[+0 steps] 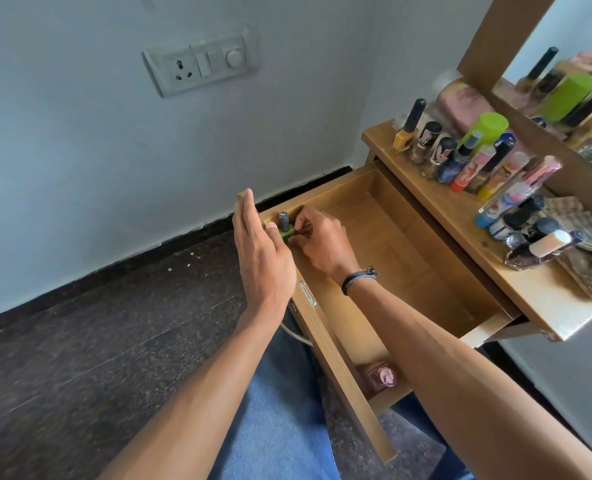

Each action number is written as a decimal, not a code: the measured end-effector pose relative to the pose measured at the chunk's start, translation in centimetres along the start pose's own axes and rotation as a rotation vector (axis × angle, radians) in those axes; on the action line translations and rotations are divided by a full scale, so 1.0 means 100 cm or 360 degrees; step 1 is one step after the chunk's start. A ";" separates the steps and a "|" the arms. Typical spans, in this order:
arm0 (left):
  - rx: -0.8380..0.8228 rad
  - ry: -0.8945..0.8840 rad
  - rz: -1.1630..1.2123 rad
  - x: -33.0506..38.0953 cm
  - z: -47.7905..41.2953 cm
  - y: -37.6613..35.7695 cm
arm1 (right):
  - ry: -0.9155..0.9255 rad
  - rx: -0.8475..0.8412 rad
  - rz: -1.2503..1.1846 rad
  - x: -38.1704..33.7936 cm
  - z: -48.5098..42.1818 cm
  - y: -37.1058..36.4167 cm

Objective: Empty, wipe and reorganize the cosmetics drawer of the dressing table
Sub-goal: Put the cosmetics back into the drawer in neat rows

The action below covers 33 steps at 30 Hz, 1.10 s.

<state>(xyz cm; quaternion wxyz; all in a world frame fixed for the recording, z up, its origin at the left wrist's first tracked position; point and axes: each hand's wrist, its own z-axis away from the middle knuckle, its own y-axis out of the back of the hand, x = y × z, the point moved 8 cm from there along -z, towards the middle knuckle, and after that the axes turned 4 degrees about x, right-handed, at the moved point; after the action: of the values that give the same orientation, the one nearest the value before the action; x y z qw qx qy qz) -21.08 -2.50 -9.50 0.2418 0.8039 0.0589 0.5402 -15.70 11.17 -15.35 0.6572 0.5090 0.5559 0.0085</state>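
Where the right hand [322, 242] works: far corner of the drawer [408, 258], against its front panel.
Grip: fingertips pinch the green bottle [285, 227] low on its body; a dark corded band [358, 280] circles the wrist.
Bottle position: small, dark-capped, upright on the drawer floor in that corner.
Left hand [263, 251]: flat, fingers straight and pressed together, held on edge just outside the same corner; thumb tip close to the bottle, contact cannot be told.
Pink bottle [384, 377]: alone in the near corner of the drawer, also by the front panel, well apart from the green one.
Tabletop [530, 289]: bottles and spray cans [460, 157] crowd its back edge, before the mirror [564, 81].
Cloth [589, 261]: crumpled at the near end of the tabletop, beside the bottles.
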 end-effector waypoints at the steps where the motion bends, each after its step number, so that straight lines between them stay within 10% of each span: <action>1: 0.0000 -0.0004 -0.0003 0.000 0.000 0.000 | 0.0002 0.0001 0.0002 0.000 -0.001 0.001; 14: -0.0027 -0.0063 -0.0133 0.009 0.003 0.003 | -0.0178 0.0244 -0.0147 0.003 0.064 0.083; 26: -0.0222 -0.0468 -0.0257 0.081 0.042 -0.005 | -0.0237 0.1649 -0.0143 0.015 0.191 0.273; 33: -0.0684 -0.0520 0.0243 0.146 0.093 -0.058 | -0.0523 0.1308 -0.0246 0.045 0.183 0.282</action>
<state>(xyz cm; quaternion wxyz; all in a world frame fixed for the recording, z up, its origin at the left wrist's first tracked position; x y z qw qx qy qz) -5.76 4.73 -2.63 0.3716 0.8127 -0.1574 0.4202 15.20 15.25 -1.96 0.4787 0.6793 0.4377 -0.3431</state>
